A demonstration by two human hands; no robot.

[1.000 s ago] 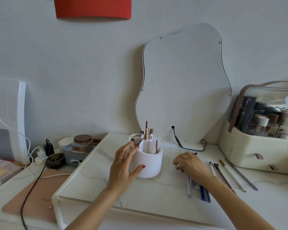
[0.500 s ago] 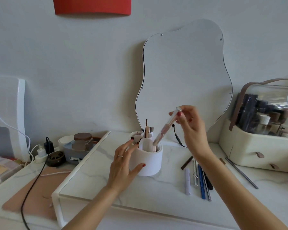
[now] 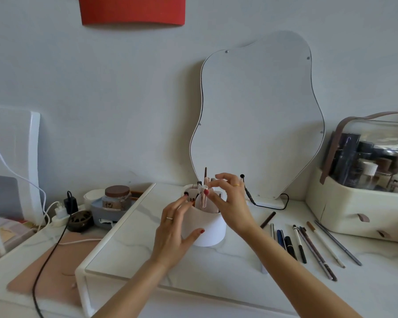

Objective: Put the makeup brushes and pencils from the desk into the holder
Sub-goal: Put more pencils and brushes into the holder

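Observation:
A white round holder stands on the marble riser with several brushes and pencils upright inside. My left hand wraps its left side, thumb low on the front wall. My right hand is over the holder's rim, thumb and fingers pinched on the top of a pale pink pencil that stands nearly upright with its lower end inside the holder. Several pencils and pens lie in a row on the desk to the right, and a short brown pencil lies nearer the holder.
A wavy-edged mirror leans on the wall behind the holder, its black cable trailing on the desk. A cream cosmetics case stands at the right. A jar, chargers and a black cord sit at the left.
My right hand picked up the pink pencil from the desk, carried it over to the holder and lowered it in. My left hand kept its hold on the holder.

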